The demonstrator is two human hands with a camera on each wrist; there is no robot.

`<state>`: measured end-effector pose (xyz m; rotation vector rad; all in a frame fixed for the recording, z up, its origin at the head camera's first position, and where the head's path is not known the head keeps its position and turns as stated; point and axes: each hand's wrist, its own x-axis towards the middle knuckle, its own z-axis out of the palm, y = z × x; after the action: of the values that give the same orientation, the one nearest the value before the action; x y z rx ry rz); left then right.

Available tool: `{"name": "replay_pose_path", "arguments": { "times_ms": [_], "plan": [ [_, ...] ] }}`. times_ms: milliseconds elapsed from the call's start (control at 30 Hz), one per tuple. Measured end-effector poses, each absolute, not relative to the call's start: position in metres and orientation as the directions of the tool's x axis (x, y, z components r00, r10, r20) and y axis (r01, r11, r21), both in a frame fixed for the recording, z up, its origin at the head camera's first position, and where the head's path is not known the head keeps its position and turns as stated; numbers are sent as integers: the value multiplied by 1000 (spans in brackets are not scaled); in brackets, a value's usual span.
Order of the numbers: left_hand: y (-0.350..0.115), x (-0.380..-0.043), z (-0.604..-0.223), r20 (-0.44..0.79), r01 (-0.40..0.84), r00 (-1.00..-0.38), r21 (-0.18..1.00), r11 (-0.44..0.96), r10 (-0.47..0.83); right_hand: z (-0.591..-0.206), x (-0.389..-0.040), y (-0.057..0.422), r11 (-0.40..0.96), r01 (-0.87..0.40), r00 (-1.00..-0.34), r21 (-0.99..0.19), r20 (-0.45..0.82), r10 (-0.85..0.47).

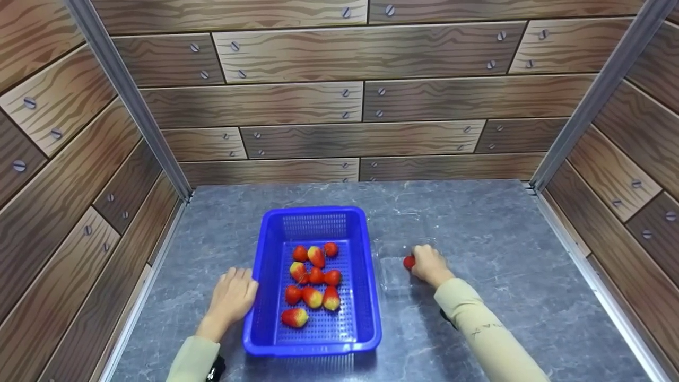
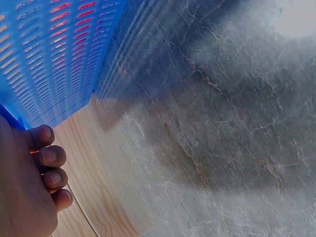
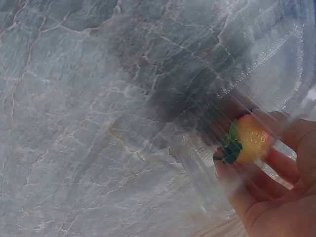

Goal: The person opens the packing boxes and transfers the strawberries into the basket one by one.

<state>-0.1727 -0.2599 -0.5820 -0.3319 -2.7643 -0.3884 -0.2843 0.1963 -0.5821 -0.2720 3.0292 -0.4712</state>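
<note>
A blue perforated plastic basket [image 1: 311,350] stands left of the middle, with several red-and-yellow strawberries [image 1: 313,297] spread over its floor. My left hand [image 1: 233,292] grips the basket's left rim; in the left wrist view its curled fingers [image 2: 52,157] lie against the outside near the rim. To the right of the basket, my right hand [image 1: 428,263] holds one strawberry [image 1: 408,262] at a clear plastic box [image 1: 392,284]. Through the clear wall, the right wrist view shows that strawberry's yellow end and green leaves, with fingers and thumb around it.
The clear box's see-through upper part [image 1: 406,225] extends toward the back, hard to make out against the grey marbled table [image 1: 504,239]. Wood-patterned panels [image 1: 297,101] enclose the table at the back and both sides, with metal posts [image 1: 589,101] at the corners.
</note>
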Motion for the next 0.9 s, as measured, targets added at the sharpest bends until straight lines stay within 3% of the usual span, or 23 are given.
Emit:
{"name": "replay_pose_path", "arguments": {
  "times_ms": [533,900],
  "plan": [
    [-261,-173,-584,374,283,-908,218,934,188,-550,-302,197,929,-150,-984,-338,-42,-174],
    [-261,-173,-582,376,285,-906,203,937,194,-518,-310,187,924,-153,-988,-350,41,-148]
  ]
}}
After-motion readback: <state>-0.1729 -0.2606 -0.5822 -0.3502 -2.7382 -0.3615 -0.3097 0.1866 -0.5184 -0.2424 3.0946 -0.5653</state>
